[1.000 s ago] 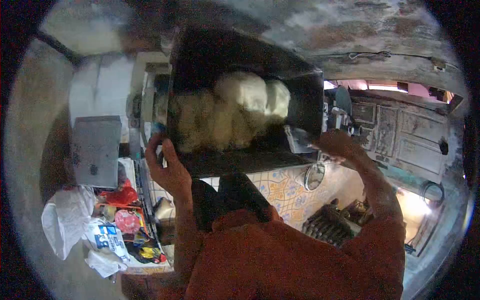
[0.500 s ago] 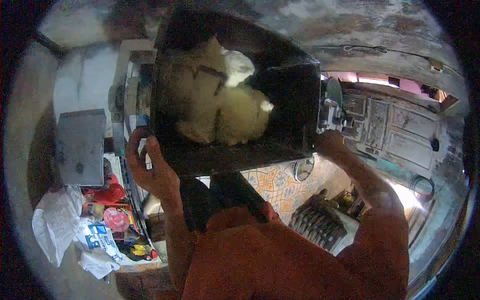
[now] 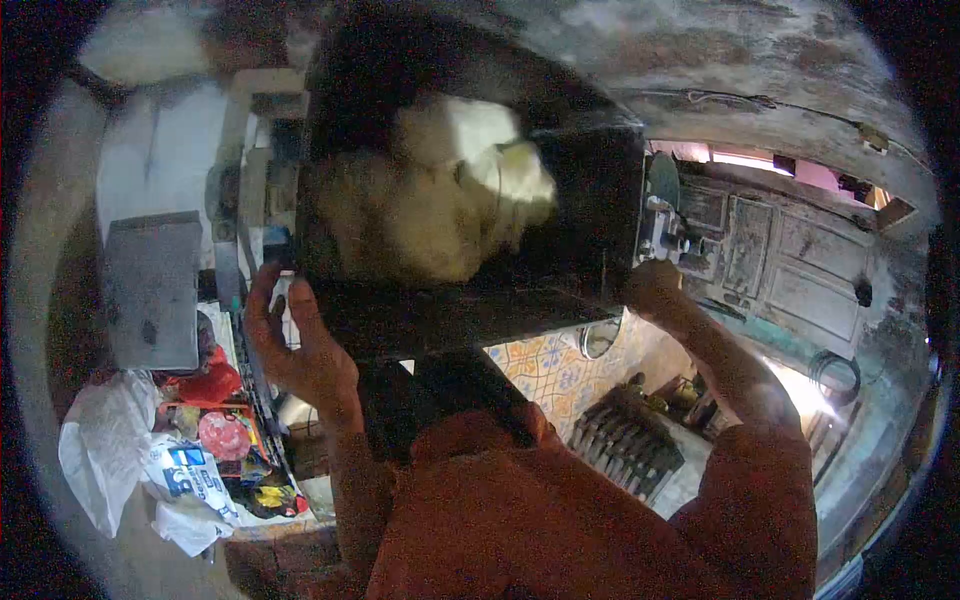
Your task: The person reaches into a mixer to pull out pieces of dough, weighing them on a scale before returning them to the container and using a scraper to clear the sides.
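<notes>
A large dark open-topped box [image 3: 440, 325] stands in front of me at the top of the view. Inside it, pale lumps [image 3: 430, 220] are blurred by motion, with brighter white pieces at their upper right. My left hand [image 3: 310, 350] is at the box's lower left corner, thumb and fingers apart, with a gap between them. At the lower right corner my right hand [image 3: 655, 290] is closed in a fist, just below a metal fitting [image 3: 660, 235] on the box's right side. What that fist grips is hidden, and I cannot tell what it is.
On the left lie white plastic bags [image 3: 190, 485], a red bag [image 3: 210, 380] and small packets, below a grey panel [image 3: 155, 290]. A slatted dark rack [image 3: 625, 440] stands on the patterned tile floor [image 3: 545, 370]. A weathered door [image 3: 800, 250] is at right.
The pale lumps have tumbled and shifted inside the box, with the white pieces now bunched toward the middle right. Both hands stay near the same corners.
</notes>
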The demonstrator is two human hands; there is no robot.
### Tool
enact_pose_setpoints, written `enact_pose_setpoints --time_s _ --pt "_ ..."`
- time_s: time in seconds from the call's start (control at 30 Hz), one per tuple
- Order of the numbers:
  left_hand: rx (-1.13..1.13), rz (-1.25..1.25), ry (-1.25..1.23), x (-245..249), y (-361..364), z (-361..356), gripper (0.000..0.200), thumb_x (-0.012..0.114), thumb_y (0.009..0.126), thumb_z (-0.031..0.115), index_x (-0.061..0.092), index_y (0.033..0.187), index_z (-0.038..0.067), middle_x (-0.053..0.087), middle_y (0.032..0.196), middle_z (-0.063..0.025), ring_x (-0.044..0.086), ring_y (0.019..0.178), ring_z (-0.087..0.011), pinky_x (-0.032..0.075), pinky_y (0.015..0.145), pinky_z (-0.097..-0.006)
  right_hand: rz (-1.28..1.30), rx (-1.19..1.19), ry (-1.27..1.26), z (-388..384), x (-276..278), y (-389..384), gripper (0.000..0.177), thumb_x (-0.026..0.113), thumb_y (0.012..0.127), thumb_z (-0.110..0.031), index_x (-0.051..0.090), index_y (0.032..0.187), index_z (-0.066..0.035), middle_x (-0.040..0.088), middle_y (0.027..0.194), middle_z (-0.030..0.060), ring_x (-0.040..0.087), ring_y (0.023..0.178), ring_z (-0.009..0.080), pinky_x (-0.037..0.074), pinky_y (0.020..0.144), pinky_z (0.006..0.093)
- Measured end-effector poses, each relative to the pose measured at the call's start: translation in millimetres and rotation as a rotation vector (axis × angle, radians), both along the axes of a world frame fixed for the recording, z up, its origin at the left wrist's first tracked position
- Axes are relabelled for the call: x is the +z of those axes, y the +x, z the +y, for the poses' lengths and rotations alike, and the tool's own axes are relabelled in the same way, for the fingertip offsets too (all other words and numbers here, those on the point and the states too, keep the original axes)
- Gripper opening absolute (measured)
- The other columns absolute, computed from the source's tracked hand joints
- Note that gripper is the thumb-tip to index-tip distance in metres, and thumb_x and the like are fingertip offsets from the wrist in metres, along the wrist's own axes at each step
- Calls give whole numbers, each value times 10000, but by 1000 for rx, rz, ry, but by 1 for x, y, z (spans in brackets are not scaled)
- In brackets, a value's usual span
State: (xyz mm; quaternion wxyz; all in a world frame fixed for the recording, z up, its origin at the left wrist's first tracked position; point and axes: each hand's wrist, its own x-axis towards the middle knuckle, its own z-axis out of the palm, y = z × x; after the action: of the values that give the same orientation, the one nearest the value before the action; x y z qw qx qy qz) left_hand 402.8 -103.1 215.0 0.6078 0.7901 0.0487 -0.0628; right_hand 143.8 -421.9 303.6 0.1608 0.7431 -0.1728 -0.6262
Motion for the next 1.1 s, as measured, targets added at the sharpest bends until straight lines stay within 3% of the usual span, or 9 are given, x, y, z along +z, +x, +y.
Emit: enact_pose_setpoints --time_s 0.27,0.33,0.53,0.73,0.8,0.9,0.97,1.03,1.1 --pt "34 -37 14 -1 2 2 323 673 862 157 606 1148 22 628 1139 -92 554 1050 -218 402 949 -356 -393 -29 99 -7 -149 -36 268 576 818 -302 696 931 -90 659 752 141 672 755 302 520 652 481" --pt "23 -42 61 -2 2 5 312 666 873 168 608 1145 26 624 1136 -91 563 1034 -221 418 935 -362 -349 21 96 -16 -130 -29 273 572 825 -312 696 923 -89 654 731 138 670 741 300 516 642 485" --pt "-10 -92 46 -2 3 2 339 674 878 199 601 1153 14 625 1098 -94 573 985 -220 448 885 -364 -136 108 7 -37 17 -30 295 561 847 -344 697 900 -87 638 668 129 666 697 293 506 610 499" --pt "-33 -23 -52 2 1 3 325 653 896 188 594 1160 8 616 1104 -108 570 988 -209 457 882 -356 -377 60 4 -14 -90 -46 202 605 786 -242 702 825 -69 649 647 128 666 634 309 528 572 458" --pt "12 -13 -71 0 0 3 325 648 897 182 591 1164 5 613 1119 -111 570 1004 -208 463 878 -351 -520 69 122 7 -27 0 215 579 803 -239 701 799 -61 650 643 128 665 637 320 532 553 448" --pt "16 0 -53 -2 -1 -1 323 645 894 176 591 1158 -2 612 1126 -112 574 1030 -213 479 859 -341 -406 282 121 11 37 14 219 557 832 -229 710 897 -85 667 700 148 670 642 324 549 551 456" --pt "84 53 -104 -3 -2 -4 311 643 893 171 597 1146 -6 617 1114 -115 578 1027 -215 484 850 -341 -332 -105 66 33 34 18 238 547 847 -177 638 1030 -56 660 858 176 641 758 351 537 692 469" --pt "47 27 32 -1 2 -1 303 640 896 177 605 1136 -5 624 1102 -117 583 1020 -213 486 847 -338 -601 -89 250 27 -46 -31 232 565 856 -216 693 1044 -167 678 906 169 680 792 314 570 682 475" --pt "3 4 61 0 0 2 305 641 897 189 609 1130 -4 629 1094 -119 588 1011 -213 488 844 -336 -701 -258 319 12 -97 -51 207 570 855 -205 693 1005 -132 678 899 163 678 814 312 560 698 480"
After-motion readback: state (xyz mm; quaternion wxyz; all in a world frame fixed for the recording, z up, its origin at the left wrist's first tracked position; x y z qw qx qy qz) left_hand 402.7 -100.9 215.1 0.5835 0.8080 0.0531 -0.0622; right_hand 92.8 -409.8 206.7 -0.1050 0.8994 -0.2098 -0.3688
